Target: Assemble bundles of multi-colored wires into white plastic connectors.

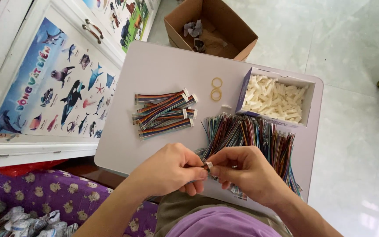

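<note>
Fingers (198,173) of both hands pinch a small connector (208,165) above the worktop (163,66) edge. Several finished ribbon cables (165,113) lie stacked; many loose coloured wires (251,136) and white housings (273,97) remain.

**Background and table clutter**

Pale lilac table (163,66) carries a stack of finished rainbow ribbon cables (165,115), two tan rubber bands (216,89), and a white-and-purple cardboard box of white plastic connectors (275,98). Open brown carton (210,27) on the tiled floor (356,145). Sea-animal poster (58,87) on the white cabinet, left. Purple patterned cloth (58,193) bottom left.
</note>
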